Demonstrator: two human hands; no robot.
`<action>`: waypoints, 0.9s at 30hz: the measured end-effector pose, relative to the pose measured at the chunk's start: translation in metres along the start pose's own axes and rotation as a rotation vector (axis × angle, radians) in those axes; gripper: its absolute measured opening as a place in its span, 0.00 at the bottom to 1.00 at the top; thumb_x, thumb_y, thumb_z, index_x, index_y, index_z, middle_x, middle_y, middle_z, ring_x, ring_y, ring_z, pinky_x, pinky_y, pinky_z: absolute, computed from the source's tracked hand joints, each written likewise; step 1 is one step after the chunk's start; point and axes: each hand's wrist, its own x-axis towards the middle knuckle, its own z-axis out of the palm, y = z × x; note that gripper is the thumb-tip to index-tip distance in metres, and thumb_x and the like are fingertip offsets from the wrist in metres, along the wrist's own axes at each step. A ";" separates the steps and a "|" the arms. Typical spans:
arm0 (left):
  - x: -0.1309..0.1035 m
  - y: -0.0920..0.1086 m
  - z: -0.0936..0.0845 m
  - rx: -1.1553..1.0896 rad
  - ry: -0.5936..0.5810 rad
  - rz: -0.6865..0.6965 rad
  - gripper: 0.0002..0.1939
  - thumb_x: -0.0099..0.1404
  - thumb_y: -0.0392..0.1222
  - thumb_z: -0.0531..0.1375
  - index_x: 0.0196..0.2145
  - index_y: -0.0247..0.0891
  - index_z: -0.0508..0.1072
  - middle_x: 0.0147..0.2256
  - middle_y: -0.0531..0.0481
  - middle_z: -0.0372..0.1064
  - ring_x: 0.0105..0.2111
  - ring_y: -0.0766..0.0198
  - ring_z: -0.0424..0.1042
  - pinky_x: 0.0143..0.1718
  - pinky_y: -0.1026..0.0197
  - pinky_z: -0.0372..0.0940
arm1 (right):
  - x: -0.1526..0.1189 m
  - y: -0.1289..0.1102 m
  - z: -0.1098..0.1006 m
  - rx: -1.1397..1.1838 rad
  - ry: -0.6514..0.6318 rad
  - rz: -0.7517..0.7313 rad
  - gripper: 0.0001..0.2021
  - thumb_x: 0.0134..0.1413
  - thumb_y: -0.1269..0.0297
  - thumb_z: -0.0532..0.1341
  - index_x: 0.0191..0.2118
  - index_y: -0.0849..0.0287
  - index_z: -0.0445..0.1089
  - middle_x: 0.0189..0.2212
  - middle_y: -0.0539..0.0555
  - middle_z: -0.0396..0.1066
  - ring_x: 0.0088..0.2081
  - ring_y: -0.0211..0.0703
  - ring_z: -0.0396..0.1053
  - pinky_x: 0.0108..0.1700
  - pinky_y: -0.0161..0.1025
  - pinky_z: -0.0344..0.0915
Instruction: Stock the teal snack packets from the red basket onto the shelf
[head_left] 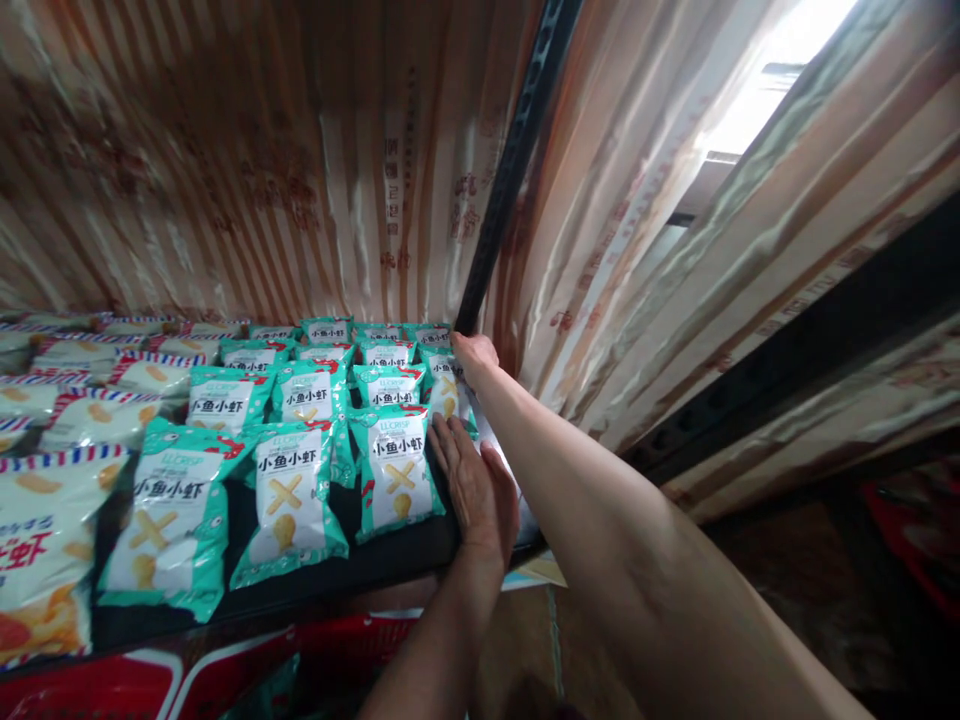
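Well to the left of both grips, white snack packets with striped edges [45, 545] stand in rows on a black shelf [360, 568], with red baskets [82, 688] below. Nearer the grips come rows of teal packets [296, 495], the last front teal packet [397, 475] just left of the left grip. Between the grips, at the end of the rows, leans another teal packet [448, 398]. The left grip [481, 490] lies beside it, fingers outstretched and thumb apart from them. The right grip [476, 355] reaches farther back to the rear teal packet [433, 338]; its fingers are partly hidden, so whether they clamp anything cannot be told. A dark post [514, 170] rises behind it, and a pale curtain [592, 240] hangs to its right.
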 end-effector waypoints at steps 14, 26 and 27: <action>0.000 0.022 -0.014 -0.022 -0.085 -0.069 0.27 0.64 0.35 0.44 0.60 0.22 0.55 0.65 0.29 0.40 0.66 0.52 0.31 0.65 0.46 0.36 | 0.026 -0.004 0.023 -0.024 -0.020 -0.023 0.15 0.44 0.56 0.66 0.35 0.62 0.76 0.39 0.62 0.76 0.42 0.54 0.74 0.42 0.43 0.70; 0.012 0.029 -0.026 0.031 -0.105 -0.114 0.27 0.63 0.32 0.45 0.60 0.27 0.55 0.65 0.30 0.39 0.66 0.49 0.31 0.63 0.43 0.42 | 0.014 -0.012 0.018 -0.041 0.016 0.014 0.13 0.51 0.59 0.62 0.37 0.64 0.75 0.40 0.65 0.76 0.44 0.53 0.74 0.41 0.43 0.70; 0.012 0.028 -0.025 0.040 -0.098 -0.108 0.27 0.63 0.32 0.45 0.60 0.27 0.55 0.66 0.29 0.39 0.66 0.49 0.31 0.63 0.43 0.42 | 0.014 -0.011 0.018 -0.045 0.016 0.014 0.13 0.51 0.59 0.63 0.37 0.64 0.76 0.39 0.66 0.76 0.44 0.55 0.74 0.40 0.42 0.70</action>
